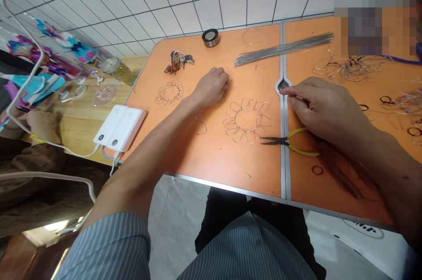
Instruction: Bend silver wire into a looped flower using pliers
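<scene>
My left hand (212,85) rests on the orange table with its fingers curled in; anything under or inside them is hidden. My right hand (318,103) hovers by the table's metal seam, thumb and index finger drawn together, and whatever is between them is too small to make out. Between my hands, nearer to me, lies a flower-shaped wire ring (234,118) of looped petals. A smaller looped wire ring (159,96) is left of my left forearm. Below my right hand lie yellow-handled pliers (278,140), jaws pointing left toward the larger wire flower.
A bundle of straight wires (283,49) lies toward the back, with a tape roll (211,38) and keys (180,61) to its left. Tangled wire (351,68) covers the right side. A white box with cables (120,127) sits at the left edge, near another person's hand (42,124).
</scene>
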{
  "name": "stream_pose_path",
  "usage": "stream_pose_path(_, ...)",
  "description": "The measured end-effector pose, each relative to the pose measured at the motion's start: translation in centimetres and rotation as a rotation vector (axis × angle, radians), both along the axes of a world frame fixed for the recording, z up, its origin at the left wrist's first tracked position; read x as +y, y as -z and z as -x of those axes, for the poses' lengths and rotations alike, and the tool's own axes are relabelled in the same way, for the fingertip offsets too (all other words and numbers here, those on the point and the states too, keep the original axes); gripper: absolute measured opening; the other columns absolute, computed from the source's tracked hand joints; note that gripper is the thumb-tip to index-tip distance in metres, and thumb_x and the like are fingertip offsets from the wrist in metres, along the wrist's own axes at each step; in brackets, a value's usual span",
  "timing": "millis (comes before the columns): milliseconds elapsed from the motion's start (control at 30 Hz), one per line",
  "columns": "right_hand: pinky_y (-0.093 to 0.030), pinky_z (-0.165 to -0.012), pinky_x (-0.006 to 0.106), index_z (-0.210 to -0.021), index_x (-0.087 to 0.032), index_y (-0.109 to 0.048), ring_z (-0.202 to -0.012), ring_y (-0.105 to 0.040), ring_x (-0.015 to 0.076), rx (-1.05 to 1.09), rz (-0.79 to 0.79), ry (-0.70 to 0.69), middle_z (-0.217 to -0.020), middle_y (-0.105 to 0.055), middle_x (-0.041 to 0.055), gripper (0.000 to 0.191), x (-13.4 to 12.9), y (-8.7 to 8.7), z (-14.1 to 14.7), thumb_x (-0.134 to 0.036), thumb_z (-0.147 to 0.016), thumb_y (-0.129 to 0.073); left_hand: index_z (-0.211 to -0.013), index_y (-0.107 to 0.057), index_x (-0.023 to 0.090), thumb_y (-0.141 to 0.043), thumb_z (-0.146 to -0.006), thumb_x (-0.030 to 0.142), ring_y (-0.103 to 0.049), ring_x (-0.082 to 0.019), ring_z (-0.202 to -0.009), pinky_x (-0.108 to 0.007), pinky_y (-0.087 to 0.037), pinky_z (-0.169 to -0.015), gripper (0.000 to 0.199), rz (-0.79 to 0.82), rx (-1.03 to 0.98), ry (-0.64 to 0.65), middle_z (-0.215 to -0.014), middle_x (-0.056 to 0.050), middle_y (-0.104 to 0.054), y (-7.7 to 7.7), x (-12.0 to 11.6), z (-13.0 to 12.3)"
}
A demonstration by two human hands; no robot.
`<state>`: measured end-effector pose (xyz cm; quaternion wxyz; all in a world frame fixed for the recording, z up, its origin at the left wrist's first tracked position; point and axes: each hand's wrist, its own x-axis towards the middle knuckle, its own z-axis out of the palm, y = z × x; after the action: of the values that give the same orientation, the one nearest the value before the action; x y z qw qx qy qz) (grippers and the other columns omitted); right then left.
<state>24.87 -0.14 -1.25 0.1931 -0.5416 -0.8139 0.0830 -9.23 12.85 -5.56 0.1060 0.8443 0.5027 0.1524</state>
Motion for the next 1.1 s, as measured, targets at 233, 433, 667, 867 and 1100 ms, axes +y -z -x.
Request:
stream_pose_path(233,-0.058,-0.100,0.051,-0.139,-0.024,-0.083,-0.125,-0.076,0.0376,0.014,-0.006,0.015,-0.141,-0.082,0.0141,0.042,0.2,-0.2,0.2,-0.023,-0.115,-0.048,-0.094,-0.059,0.026,-0.061,-0.099,0.012,-0.066,-0.031,-0.110,-0.046,-0.050,-0.099,0.015,-0.069,-0.129,-0.160,-0.113,-0.012,-0.075,-1.1,-0.9,0.3)
stream_pose_path(433,-0.054,-0.092,0.048,-0.137,-0.019,-0.087,-0.118,-0.077,0.0369,0.016,-0.046,0.017,-0.138,-0.083,0.0158,0.042,0.3,0.0,0.0,-0.026,-0.113,-0.054,-0.093,-0.059,0.027,-0.059,-0.095,0.008,-0.066,-0.029,-0.104,-0.045,-0.050,-0.093,0.018,-0.090,-0.091,-0.183,-0.109,-0.010,-0.078,-1.8,-1.2,1.4)
stream_pose_path(667,-0.053,-0.092,0.045,-0.138,-0.020,-0.087,-0.118,-0.077,0.0343,-0.007,-0.038,0.029,-0.138,-0.083,0.0165,0.043,0.3,0.1,0.1,-0.023,-0.112,-0.054,-0.091,-0.063,0.023,-0.067,-0.094,0.011,-0.068,-0.033,-0.119,-0.048,-0.053,-0.105,0.013,0.016,0.020,-0.171,-0.121,-0.016,-0.077,0.0,-0.6,1.4)
stream_pose_path(867,-0.056,-0.089,0.051,-0.133,-0.021,-0.090,-0.113,-0.080,0.0390,-0.003,-0.127,0.007,-0.130,-0.085,0.0126,0.049,0.9,1.0,-0.3,-0.032,-0.108,-0.049,-0.106,-0.067,0.024,-0.061,-0.107,0.017,-0.065,-0.038,-0.139,-0.051,-0.050,-0.120,0.010,-0.008,0.104,-0.195,-0.137,-0.017,-0.073,0.6,-1.1,1.2)
stream_pose_path(1100,-0.059,-0.090,0.056,-0.134,-0.019,-0.090,-0.111,-0.081,0.0416,-0.002,-0.135,0.005,-0.127,-0.086,0.0134,0.052,1.0,1.0,-0.3,-0.036,-0.109,-0.048,-0.105,-0.066,0.023,-0.053,-0.104,0.007,-0.069,-0.033,-0.128,-0.049,-0.052,-0.113,0.021,-0.057,0.023,-0.222,-0.127,-0.015,-0.075,-0.8,-2.0,2.0)
